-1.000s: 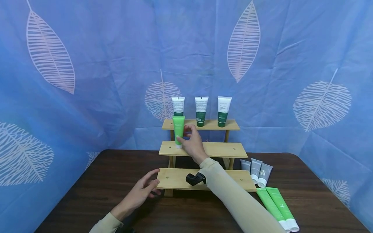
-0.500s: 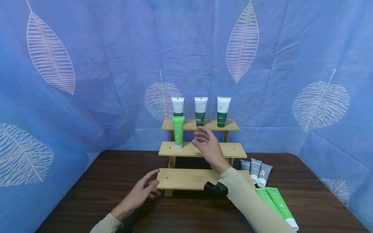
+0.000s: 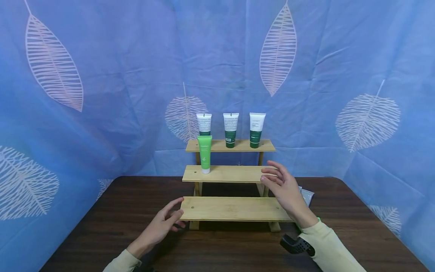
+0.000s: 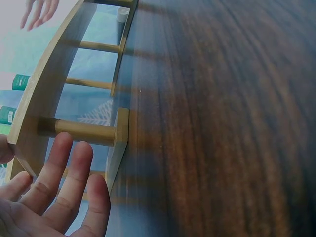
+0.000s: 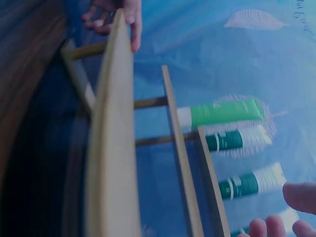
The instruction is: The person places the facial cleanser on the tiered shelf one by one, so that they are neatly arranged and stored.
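A light green tube (image 3: 205,154) stands upright on its white cap at the left of the middle tier of a wooden stepped shelf (image 3: 234,209). Three white-and-dark-green tubes (image 3: 230,130) line the top tier; the left one is partly hidden behind the green tube. My left hand (image 3: 159,226) rests its index finger and thumb against the left end of the lowest tier, the other fingers loosely spread below, as the left wrist view shows. My right hand (image 3: 283,189), fingers loosely bent with nothing between them, hovers by the shelf's right end.
Behind my right hand, grey tubes (image 3: 307,195) lie on the dark wooden table (image 3: 102,230), mostly covered. A sliver of a green tube (image 3: 318,218) shows at my right sleeve. A blue cloth (image 3: 142,87) with leaf prints hangs behind the table.
My right hand lets go of the green tube on the middle tier and moves right and down, now over the tubes on the table. My left hand stays at the shelf's end.
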The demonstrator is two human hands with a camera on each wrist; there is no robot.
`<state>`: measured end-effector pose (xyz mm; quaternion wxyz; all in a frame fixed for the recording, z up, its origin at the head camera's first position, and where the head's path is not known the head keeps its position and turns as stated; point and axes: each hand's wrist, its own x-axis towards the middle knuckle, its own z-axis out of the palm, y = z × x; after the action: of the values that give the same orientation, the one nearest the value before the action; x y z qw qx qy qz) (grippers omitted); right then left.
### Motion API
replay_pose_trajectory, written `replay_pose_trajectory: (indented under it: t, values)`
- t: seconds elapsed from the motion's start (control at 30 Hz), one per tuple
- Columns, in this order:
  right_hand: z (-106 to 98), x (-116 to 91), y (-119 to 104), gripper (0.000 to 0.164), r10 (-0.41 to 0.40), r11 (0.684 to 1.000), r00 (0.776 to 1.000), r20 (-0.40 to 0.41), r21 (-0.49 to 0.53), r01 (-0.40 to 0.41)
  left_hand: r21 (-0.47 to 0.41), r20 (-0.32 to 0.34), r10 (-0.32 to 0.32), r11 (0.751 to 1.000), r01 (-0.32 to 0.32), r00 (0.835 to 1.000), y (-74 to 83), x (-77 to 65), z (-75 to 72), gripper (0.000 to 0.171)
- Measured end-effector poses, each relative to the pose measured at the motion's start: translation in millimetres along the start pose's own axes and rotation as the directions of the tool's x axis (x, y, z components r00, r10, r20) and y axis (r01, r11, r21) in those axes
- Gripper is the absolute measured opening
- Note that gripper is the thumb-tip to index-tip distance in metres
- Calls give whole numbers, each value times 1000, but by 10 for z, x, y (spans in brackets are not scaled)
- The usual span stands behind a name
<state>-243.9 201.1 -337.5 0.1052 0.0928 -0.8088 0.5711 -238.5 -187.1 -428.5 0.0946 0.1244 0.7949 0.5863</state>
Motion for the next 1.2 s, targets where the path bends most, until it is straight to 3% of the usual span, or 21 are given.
replay_pose_trajectory:
  t: [0.2,0.4,0.53,0.77,1.07,1.2]
  values:
    - [-353,-265,123,67,0,994,1000,-24,-106,-2,5,-18,-4,1000,4,1000,11,1,18,63]
    - [-617,-448,223,72,71,976,995,-74,-203,-85,1,-10,14,1000,-14,1000,6,8,21,61]
    - [-773,-522,316,74,106,958,989,-99,-255,-128,1,-15,13,1000,-13,1000,0,5,21,61]
    - [-1122,-618,524,72,94,944,986,-134,-303,-132,2,-24,-1,1000,1,1000,-6,0,16,62]
    - [-1419,-782,777,77,247,882,967,-63,-400,-251,9,-36,-15,1000,16,999,21,-12,33,62]
    - [-1468,-810,855,76,295,843,955,8,-473,-256,12,-44,-17,1000,17,999,21,-14,37,62]
